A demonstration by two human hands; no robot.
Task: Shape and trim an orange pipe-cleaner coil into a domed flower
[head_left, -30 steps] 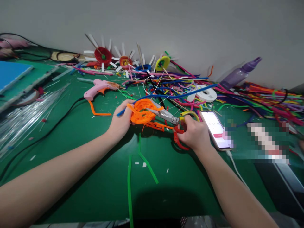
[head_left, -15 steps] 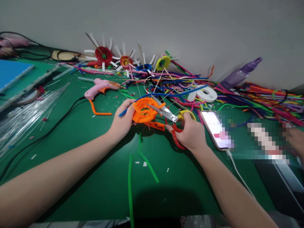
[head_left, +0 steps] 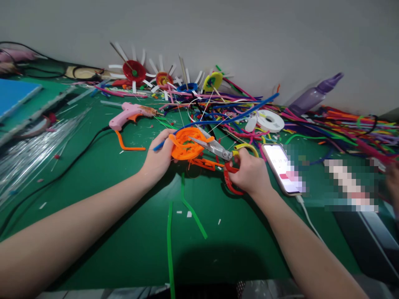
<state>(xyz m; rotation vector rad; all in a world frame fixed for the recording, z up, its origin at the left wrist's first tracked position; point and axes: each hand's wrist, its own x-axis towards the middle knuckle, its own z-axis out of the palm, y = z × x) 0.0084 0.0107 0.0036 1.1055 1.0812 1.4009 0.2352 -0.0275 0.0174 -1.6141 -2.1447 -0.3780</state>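
Note:
My left hand [head_left: 158,157] pinches the left edge of an orange coiled pipe-cleaner piece [head_left: 180,153], which is held above the table. A long blue pipe cleaner [head_left: 264,102] runs behind the coil, one end poking out by the left hand and the other reaching up to the right. In my right hand [head_left: 253,172] are scissors [head_left: 218,148] with red and yellow handles. Their blades are parted, one lying across the coil near an orange end that sticks out. An orange bent strip hangs below the coil.
A pink glue gun [head_left: 134,113] lies on the left, its cord trailing forward. Green pipe cleaners [head_left: 170,241] lie in front. To the right are a phone [head_left: 280,166], a white tape roll [head_left: 270,121] and a purple bottle [head_left: 314,95]. Another person's hand [head_left: 392,178] shows at the far right edge.
The blue pipe cleaner's free end has swung up and further right. The coil and both hands have shifted slightly left in view, and the other person's hand has drawn back to the right.

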